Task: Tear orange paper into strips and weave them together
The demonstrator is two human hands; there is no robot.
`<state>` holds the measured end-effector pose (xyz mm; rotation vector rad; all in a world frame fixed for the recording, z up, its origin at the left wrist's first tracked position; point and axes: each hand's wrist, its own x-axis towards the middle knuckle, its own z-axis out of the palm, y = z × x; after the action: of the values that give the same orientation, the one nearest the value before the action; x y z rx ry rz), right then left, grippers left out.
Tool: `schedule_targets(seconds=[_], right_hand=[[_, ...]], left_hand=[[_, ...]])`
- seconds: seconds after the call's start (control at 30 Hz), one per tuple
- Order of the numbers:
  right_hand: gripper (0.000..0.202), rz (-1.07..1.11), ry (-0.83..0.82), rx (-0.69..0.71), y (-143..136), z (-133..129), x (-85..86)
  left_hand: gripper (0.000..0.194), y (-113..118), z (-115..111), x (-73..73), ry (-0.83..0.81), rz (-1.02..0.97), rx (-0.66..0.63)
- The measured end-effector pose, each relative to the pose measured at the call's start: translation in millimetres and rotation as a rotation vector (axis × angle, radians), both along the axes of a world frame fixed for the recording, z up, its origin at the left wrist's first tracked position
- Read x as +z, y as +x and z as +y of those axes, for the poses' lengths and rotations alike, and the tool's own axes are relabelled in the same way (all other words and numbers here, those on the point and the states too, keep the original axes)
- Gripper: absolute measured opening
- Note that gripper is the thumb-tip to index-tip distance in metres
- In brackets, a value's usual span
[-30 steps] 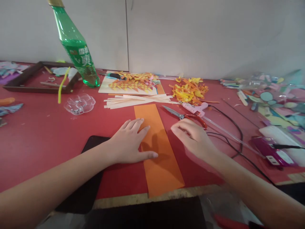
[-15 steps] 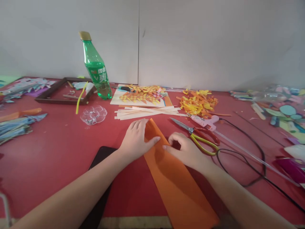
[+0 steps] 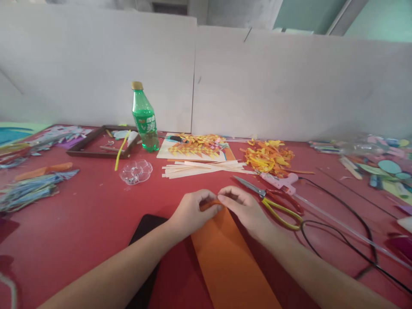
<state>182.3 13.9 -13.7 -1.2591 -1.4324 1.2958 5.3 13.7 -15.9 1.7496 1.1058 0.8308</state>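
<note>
A long sheet of orange paper (image 3: 231,257) runs from the near table edge up to both hands. My left hand (image 3: 196,212) pinches its far left end between thumb and fingers. Close beside it, my right hand (image 3: 243,210) grips the far right corner, with the two hands' fingertips almost touching. The far end of the paper curls up between them. To the right of my right hand lie scissors (image 3: 273,201) with red and yellow handles. Under my left forearm is a flat black object (image 3: 146,227), partly hidden.
A green bottle (image 3: 145,122) stands by a dark frame (image 3: 96,154) and a clear petal-shaped dish (image 3: 135,172). Pale strips (image 3: 206,168) and orange-yellow paper pieces (image 3: 270,156) lie ahead. A pink glue gun (image 3: 280,182) trails a black cord (image 3: 347,208) at right.
My hands have come closer together at the paper's far end, which is now lifted and curled. The view has tilted upward, showing more above the white board.
</note>
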Motion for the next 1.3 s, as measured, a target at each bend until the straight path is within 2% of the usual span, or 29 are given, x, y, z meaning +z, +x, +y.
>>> schedule_targets(seconds=[0.1,0.27,0.4,0.57,0.73,0.9,1.1,1.2,1.3], right_hand=[[0.022,-0.021,0.081,0.008,-7.0,7.2,-4.5],[0.028,0.103,0.013,-0.009,-2.4,10.4,-11.9],[0.027,0.175,-0.017,0.070,3.3,12.7,-16.6],[0.024,0.102,-0.028,0.091,4.5,12.4,-13.8],[0.017,0.058,0.029,0.167,2.5,8.5,-11.0],[0.013,0.092,0.041,0.193,3.2,8.2,-14.0],[0.017,0.135,0.016,0.193,4.3,9.5,-16.2],[0.019,0.155,-0.014,0.193,5.1,8.7,-16.8],[0.020,0.180,-0.081,0.171,6.0,9.3,-16.7]], left_hand=[[0.017,1.0,1.9,2.6,-0.004,0.014,0.046],[0.019,-0.1,2.2,3.3,0.002,0.065,0.023],[0.015,-3.3,1.0,0.1,0.074,0.132,-0.008],[0.015,-5.4,-0.3,2.7,0.105,0.203,-0.011],[0.015,-6.3,-4.0,7.4,0.134,0.297,-0.063],[0.016,-7.1,-3.7,7.8,0.166,0.229,-0.122],[0.018,-8.4,1.0,7.0,0.151,0.147,-0.068],[0.019,-9.9,2.5,7.8,0.080,0.044,-0.005],[0.021,-11.3,5.9,7.8,-0.095,-0.150,0.119]])
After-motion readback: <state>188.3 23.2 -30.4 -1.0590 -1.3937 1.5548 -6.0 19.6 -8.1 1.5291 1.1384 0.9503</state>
